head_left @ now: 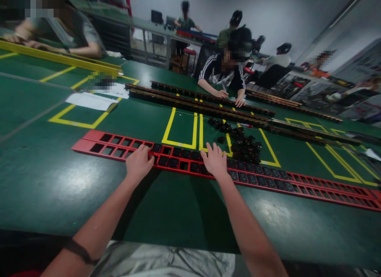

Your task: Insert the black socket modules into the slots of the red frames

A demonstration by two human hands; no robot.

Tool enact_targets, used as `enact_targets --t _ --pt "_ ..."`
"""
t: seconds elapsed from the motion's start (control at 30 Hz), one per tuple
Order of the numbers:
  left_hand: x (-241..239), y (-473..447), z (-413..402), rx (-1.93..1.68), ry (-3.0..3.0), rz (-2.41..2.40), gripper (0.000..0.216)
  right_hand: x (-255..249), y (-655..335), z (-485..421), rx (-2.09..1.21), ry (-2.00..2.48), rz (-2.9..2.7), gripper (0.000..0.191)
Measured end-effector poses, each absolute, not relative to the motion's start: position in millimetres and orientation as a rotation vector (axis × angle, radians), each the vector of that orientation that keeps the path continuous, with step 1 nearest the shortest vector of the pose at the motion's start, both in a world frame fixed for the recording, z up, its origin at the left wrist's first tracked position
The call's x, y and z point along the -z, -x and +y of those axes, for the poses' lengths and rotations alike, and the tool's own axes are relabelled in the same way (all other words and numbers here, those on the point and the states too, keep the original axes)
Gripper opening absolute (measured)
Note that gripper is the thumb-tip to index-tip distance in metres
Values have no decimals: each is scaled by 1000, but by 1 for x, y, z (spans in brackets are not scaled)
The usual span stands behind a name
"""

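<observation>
A long red metal strip (pixel 171 169) with two rows of square cutouts lies across the green table in front of me. Black socket inserts (pixel 251 179) fill many cutouts in its middle, while other cutouts there and at both ends are bare. My left hand (pixel 139 162) rests on the strip left of the middle, fingers curled and thumb at a cutout; whatever is under the fingers is hidden. Farther right, my right hand (pixel 214 160) lies over the strip with its fingers spread. A heap of loose black sockets (pixel 247 147) sits just beyond it.
Long dark strips (pixel 196 104) lie across the table beyond the heap. White paper (pixel 92 101) and a yellow strip (pixel 65 59) are at the left. A person (pixel 223 72) opposite holds a pen; another person's arm (pixel 86 50) rests at upper left. Yellow tape (pixel 180 144) marks the tabletop.
</observation>
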State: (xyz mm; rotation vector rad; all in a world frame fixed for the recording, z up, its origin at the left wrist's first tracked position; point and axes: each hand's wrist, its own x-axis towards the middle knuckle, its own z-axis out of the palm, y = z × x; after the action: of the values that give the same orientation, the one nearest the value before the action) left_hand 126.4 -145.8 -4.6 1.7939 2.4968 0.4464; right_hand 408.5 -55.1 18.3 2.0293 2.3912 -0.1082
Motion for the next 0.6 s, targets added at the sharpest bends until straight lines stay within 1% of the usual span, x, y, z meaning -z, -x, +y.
enact_targets --t 0.07,0.2,0.37,0.47,0.6 --pt "5 -127 -145 -448 -1784 2498 27 -23 -403 -57 123 -2039 2381 63" --pt "4 -127 -145 -443 -1771 2502 27 -28 -381 -64 91 -1942 2542 64" --pt "2 -128 -146 -428 -1769 2500 28 -14 -362 -72 208 -1795 2627 68" --pt "2 -128 -146 -425 -1755 2501 27 -13 -365 -68 220 -1810 2656 63" --pt "3 -127 -145 -451 -1755 2495 28 -24 -386 -46 356 -1829 2702 53"
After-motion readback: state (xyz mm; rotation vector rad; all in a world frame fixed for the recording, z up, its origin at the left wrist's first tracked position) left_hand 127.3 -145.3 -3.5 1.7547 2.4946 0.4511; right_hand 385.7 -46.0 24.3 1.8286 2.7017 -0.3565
